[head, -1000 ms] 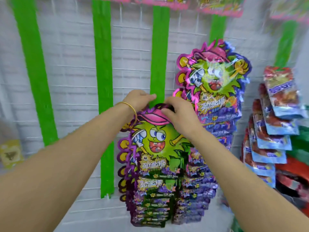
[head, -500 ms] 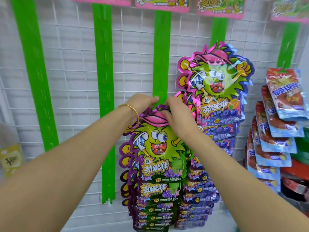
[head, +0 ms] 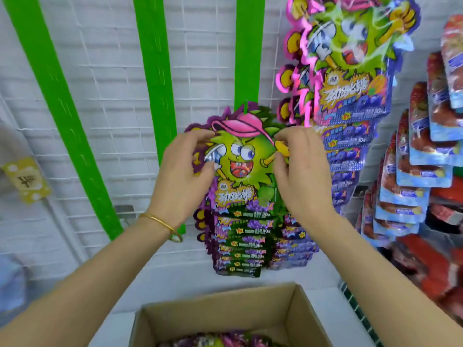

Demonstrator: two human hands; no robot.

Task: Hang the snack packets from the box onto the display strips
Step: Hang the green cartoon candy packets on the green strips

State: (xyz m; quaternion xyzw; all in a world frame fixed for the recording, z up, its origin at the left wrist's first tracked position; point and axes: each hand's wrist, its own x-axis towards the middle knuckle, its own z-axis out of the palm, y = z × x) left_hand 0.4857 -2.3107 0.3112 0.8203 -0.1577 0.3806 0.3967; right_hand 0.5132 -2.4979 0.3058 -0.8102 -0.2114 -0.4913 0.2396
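**Status: packet seated on the hook, hands at its sides**

Head view. The top packet [head: 241,156] hangs on the middle display strip [head: 249,46], in front of the column of like packets [head: 240,244] already hung below it. A green hook tab [head: 246,108] shows through the hole at its top edge. My left hand [head: 185,169] pinches the packet's left edge between thumb and curled fingers. My right hand [head: 304,169] does the same at the right edge, beside the printed yellow fist. Both grips look light.

Change against the earlier frames: both hands were bunched at the packet's top, against the strip, covering the hole. They now sit lower, one on each side, and the hook is exposed. I judge that this packet is hung, with only straightening and release left.

The view has also dropped. The box [head: 298,311] now appears below, with more packets [head: 213,343] inside, so the task is not finished.
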